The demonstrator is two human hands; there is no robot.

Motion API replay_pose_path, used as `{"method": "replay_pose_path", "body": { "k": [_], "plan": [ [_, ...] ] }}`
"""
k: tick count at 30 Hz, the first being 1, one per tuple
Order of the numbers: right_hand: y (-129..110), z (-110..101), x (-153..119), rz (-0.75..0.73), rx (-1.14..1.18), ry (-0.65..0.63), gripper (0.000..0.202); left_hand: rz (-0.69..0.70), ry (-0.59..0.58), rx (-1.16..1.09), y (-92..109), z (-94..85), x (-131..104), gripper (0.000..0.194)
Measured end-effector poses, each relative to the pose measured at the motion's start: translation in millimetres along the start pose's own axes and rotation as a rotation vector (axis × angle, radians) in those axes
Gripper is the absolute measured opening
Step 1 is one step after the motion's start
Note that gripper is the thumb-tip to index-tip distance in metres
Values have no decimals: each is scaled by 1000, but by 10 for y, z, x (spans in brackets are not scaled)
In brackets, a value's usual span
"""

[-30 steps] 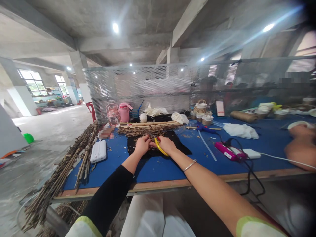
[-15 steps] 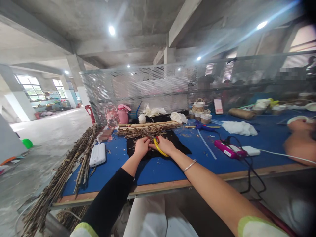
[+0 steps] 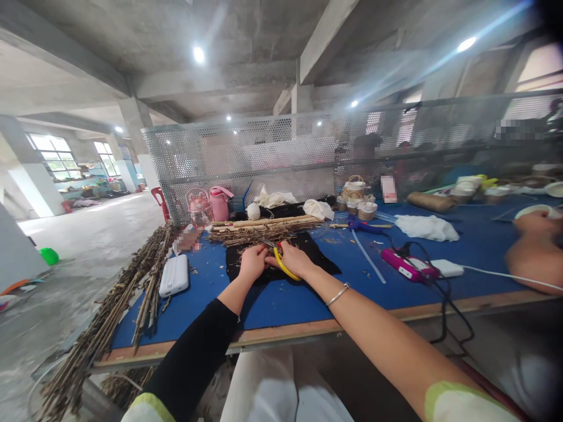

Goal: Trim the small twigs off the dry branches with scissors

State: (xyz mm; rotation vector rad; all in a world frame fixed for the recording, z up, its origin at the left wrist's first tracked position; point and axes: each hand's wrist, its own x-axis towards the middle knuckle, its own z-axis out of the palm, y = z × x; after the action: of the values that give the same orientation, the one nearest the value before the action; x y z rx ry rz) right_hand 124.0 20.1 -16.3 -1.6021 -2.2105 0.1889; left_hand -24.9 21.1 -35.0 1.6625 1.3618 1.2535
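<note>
My right hand (image 3: 294, 259) is closed round yellow-handled cutters (image 3: 285, 266), whose metal jaws point up and left toward the twigs. Close beside it, my left hand (image 3: 254, 261) is closed, with its fingertips near the cutters; what it pinches is too small to make out. Both hands are over a black cloth (image 3: 323, 258) scattered with twig bits. Just behind them lies a bundle of thin brown twigs (image 3: 233, 234), with paler sticks along its back.
Long dry stalks (image 3: 118, 293) hang over the table's left edge beside a white power bank (image 3: 174, 275). A purple power strip (image 3: 407, 266) with cables and a blue glue gun (image 3: 365, 226) lie right. Another person's hand (image 3: 534, 246) is at far right. Pink bottles (image 3: 220, 204) stand behind.
The cutters and my right hand have shifted very slightly; their metal jaws look a little more visible. My left hand stays in almost the same place.
</note>
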Motion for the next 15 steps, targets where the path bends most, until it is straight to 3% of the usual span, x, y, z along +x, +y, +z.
{"method": "replay_pose_path", "body": {
  "k": [15],
  "plan": [
    [14,21,33,56,-71,17,63,-54,44,90,157,-44,-80,26]
  ]
}}
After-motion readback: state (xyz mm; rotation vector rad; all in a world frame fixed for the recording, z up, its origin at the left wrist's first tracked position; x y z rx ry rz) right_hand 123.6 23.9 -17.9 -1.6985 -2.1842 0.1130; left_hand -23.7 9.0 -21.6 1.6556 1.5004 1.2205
